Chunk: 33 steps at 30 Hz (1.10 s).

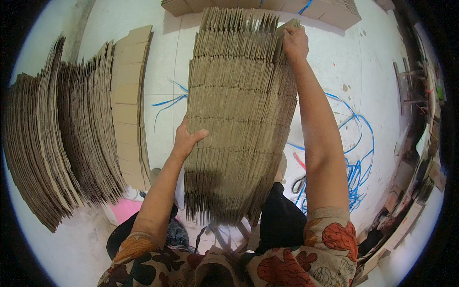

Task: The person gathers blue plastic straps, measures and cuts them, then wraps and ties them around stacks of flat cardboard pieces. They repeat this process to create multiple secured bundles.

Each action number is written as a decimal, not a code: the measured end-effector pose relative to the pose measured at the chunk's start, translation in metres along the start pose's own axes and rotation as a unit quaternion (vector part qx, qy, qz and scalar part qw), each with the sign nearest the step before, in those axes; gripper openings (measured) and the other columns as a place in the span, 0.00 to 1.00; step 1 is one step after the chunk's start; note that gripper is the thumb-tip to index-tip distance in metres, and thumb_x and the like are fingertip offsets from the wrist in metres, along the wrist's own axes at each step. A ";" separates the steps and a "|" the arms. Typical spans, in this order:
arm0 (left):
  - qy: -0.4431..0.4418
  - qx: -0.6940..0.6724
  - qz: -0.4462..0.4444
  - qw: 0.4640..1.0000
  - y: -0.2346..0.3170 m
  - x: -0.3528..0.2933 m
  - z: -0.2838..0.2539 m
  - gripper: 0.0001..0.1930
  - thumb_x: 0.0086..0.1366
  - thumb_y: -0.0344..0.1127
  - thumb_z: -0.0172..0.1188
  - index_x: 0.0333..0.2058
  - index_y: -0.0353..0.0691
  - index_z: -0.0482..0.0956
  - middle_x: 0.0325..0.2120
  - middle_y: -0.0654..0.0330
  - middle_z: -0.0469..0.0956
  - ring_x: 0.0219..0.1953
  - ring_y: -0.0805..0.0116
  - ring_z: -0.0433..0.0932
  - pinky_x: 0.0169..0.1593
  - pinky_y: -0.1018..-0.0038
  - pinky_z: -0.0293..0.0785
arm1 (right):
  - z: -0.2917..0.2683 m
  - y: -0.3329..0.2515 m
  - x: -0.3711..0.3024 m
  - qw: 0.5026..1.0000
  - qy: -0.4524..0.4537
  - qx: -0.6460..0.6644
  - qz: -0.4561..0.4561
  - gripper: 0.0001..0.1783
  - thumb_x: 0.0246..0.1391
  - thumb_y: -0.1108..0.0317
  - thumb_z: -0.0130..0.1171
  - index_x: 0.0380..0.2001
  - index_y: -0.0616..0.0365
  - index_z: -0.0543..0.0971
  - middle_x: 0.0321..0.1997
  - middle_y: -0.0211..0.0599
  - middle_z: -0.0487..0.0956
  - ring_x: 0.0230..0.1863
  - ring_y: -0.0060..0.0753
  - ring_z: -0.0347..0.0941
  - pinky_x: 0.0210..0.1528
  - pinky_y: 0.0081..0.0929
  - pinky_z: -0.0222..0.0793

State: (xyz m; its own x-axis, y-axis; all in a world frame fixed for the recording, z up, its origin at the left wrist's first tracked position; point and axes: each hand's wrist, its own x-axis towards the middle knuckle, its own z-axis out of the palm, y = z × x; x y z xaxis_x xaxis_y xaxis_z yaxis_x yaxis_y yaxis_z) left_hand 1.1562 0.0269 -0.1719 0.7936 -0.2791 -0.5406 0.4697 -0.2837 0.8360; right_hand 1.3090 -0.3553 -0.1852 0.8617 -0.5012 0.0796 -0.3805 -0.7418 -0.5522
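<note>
A tall stack of brown slotted cardboard strips [234, 110], set on edge, stands before me between my knees. My left hand [187, 137] grips its left side, thumb resting over the top edges and fingers hidden down the side. At the far right corner my right hand [296, 44] is closed on the end of some cardboard strips, which lean slightly apart from the rest. Blue strapping [172, 101] sticks out from under the stack on its left, and more blue strapping [355, 184] lies tangled on the floor to the right.
More cardboard stacks [86, 124] stand along the left, with a flat-faced bundle [129, 110] nearest me. A strapped cardboard bundle [330, 12] lies at the far side. Scissors [299, 184] rest on the floor near my right knee. Assorted cardboard scraps [401, 205] line the right edge.
</note>
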 end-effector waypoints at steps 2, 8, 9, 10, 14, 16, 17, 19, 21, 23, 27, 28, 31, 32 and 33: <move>0.011 -0.005 0.018 1.000 0.003 -0.001 0.002 0.38 0.46 0.42 0.68 0.53 0.31 0.62 0.43 0.55 0.73 0.44 0.66 0.73 0.50 0.72 0.68 | -0.006 -0.024 -0.007 0.998 -0.012 -0.014 0.067 0.26 0.44 0.45 0.59 0.33 0.58 0.82 0.49 0.54 0.68 0.48 0.51 0.69 0.47 0.50 0.66; 0.012 0.012 0.041 0.999 -0.002 0.000 0.000 0.37 0.47 0.44 0.67 0.52 0.31 0.64 0.41 0.55 0.74 0.42 0.67 0.73 0.48 0.72 0.69 | -0.006 -0.030 -0.010 0.997 -0.032 -0.049 0.052 0.26 0.42 0.44 0.59 0.35 0.56 0.82 0.50 0.50 0.67 0.53 0.49 0.65 0.47 0.53 0.64; 0.010 0.016 0.044 0.999 -0.003 0.000 0.000 0.37 0.47 0.44 0.67 0.52 0.30 0.64 0.41 0.55 0.74 0.42 0.66 0.73 0.48 0.72 0.69 | -0.006 -0.026 -0.010 0.997 -0.031 -0.045 0.048 0.26 0.43 0.45 0.59 0.36 0.56 0.81 0.50 0.50 0.67 0.53 0.49 0.65 0.47 0.53 0.64; 0.005 0.014 0.034 0.999 0.002 0.000 0.002 0.38 0.47 0.43 0.68 0.53 0.31 0.63 0.43 0.54 0.73 0.44 0.66 0.72 0.50 0.72 0.68 | -0.003 -0.017 -0.007 1.000 -0.005 -0.024 0.020 0.25 0.43 0.47 0.59 0.37 0.56 0.81 0.50 0.49 0.66 0.53 0.49 0.64 0.46 0.53 0.64; -0.003 -0.011 0.009 1.000 0.007 -0.001 0.004 0.40 0.46 0.41 0.68 0.55 0.31 0.61 0.46 0.54 0.72 0.47 0.65 0.71 0.52 0.72 0.66 | 0.008 -0.007 0.000 1.000 0.001 -0.015 -0.021 0.25 0.45 0.49 0.57 0.42 0.55 0.78 0.54 0.49 0.64 0.57 0.52 0.60 0.49 0.56 0.61; -0.002 -0.023 0.004 1.000 0.006 -0.001 0.003 0.40 0.46 0.40 0.68 0.56 0.31 0.60 0.47 0.54 0.71 0.48 0.65 0.70 0.52 0.72 0.65 | 0.009 -0.019 -0.004 0.999 -0.002 -0.045 -0.007 0.26 0.46 0.48 0.56 0.43 0.55 0.78 0.58 0.52 0.61 0.60 0.54 0.55 0.52 0.59 0.56; -0.001 -0.026 0.000 1.000 0.007 -0.002 0.003 0.40 0.46 0.40 0.68 0.56 0.30 0.60 0.47 0.54 0.71 0.48 0.65 0.70 0.53 0.72 0.65 | 0.012 -0.025 -0.007 0.998 0.017 -0.059 -0.002 0.26 0.46 0.48 0.56 0.43 0.54 0.78 0.60 0.53 0.59 0.62 0.55 0.52 0.54 0.61 0.53; 0.000 -0.033 0.003 0.999 0.007 -0.002 0.003 0.40 0.46 0.39 0.68 0.56 0.30 0.60 0.48 0.54 0.70 0.48 0.65 0.70 0.53 0.72 0.65 | 0.012 -0.037 -0.012 0.996 0.026 -0.080 0.006 0.27 0.46 0.47 0.55 0.43 0.54 0.78 0.63 0.55 0.55 0.65 0.56 0.47 0.56 0.63 0.48; -0.001 -0.043 0.015 0.999 0.003 -0.001 0.002 0.41 0.47 0.39 0.68 0.57 0.30 0.59 0.48 0.54 0.70 0.49 0.65 0.70 0.54 0.72 0.64 | 0.010 -0.043 -0.015 0.995 0.004 -0.095 0.014 0.28 0.46 0.46 0.55 0.44 0.54 0.78 0.65 0.56 0.51 0.67 0.57 0.43 0.58 0.64 0.43; -0.008 -0.041 0.013 0.999 0.003 -0.001 0.001 0.41 0.47 0.38 0.68 0.57 0.30 0.58 0.49 0.54 0.69 0.49 0.65 0.69 0.54 0.72 0.64 | 0.012 -0.044 -0.016 0.995 0.005 -0.104 0.005 0.26 0.46 0.47 0.55 0.42 0.54 0.79 0.65 0.56 0.52 0.67 0.57 0.43 0.58 0.66 0.42; -0.019 -0.047 0.010 0.999 0.007 0.000 0.003 0.42 0.47 0.39 0.69 0.57 0.30 0.58 0.49 0.54 0.69 0.49 0.65 0.69 0.54 0.71 0.64 | 0.028 -0.027 -0.009 0.987 0.069 -0.133 -0.061 0.20 0.49 0.52 0.54 0.39 0.54 0.80 0.65 0.56 0.52 0.67 0.57 0.41 0.57 0.70 0.40; -0.016 -0.042 0.019 0.999 0.007 0.000 0.004 0.40 0.47 0.40 0.68 0.56 0.31 0.59 0.47 0.54 0.70 0.48 0.65 0.70 0.53 0.71 0.65 | 0.032 -0.024 -0.007 0.980 0.092 -0.149 -0.095 0.19 0.50 0.53 0.54 0.38 0.54 0.80 0.65 0.56 0.52 0.68 0.57 0.41 0.57 0.71 0.39; -0.003 -0.027 0.034 0.999 0.002 0.001 0.004 0.38 0.48 0.41 0.67 0.55 0.31 0.61 0.44 0.54 0.73 0.45 0.66 0.72 0.50 0.70 0.67 | 0.034 -0.031 -0.008 0.968 0.089 -0.194 -0.133 0.18 0.52 0.54 0.52 0.37 0.54 0.81 0.66 0.53 0.51 0.68 0.55 0.40 0.58 0.73 0.35; 0.001 -0.022 0.034 0.999 0.001 0.001 0.003 0.38 0.47 0.41 0.67 0.55 0.31 0.61 0.44 0.54 0.73 0.45 0.65 0.72 0.50 0.70 0.68 | 0.032 -0.037 -0.009 0.972 0.043 -0.208 -0.102 0.19 0.53 0.52 0.52 0.38 0.54 0.80 0.67 0.52 0.51 0.69 0.54 0.40 0.59 0.72 0.34; 0.005 -0.017 0.034 0.999 0.000 0.001 0.003 0.38 0.47 0.41 0.67 0.55 0.31 0.61 0.44 0.54 0.73 0.45 0.65 0.72 0.50 0.70 0.68 | 0.027 -0.045 -0.011 0.973 -0.003 -0.220 -0.072 0.20 0.54 0.50 0.51 0.39 0.54 0.80 0.67 0.50 0.51 0.69 0.53 0.40 0.60 0.71 0.33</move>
State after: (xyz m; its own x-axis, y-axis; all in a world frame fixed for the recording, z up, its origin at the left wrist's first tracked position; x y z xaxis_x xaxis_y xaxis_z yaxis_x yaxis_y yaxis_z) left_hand 1.1557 0.0241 -0.1721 0.8279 -0.2873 -0.4816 0.4275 -0.2324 0.8736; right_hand 1.3263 -0.3042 -0.1833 0.9181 -0.3760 0.1250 -0.3612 -0.9239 -0.1259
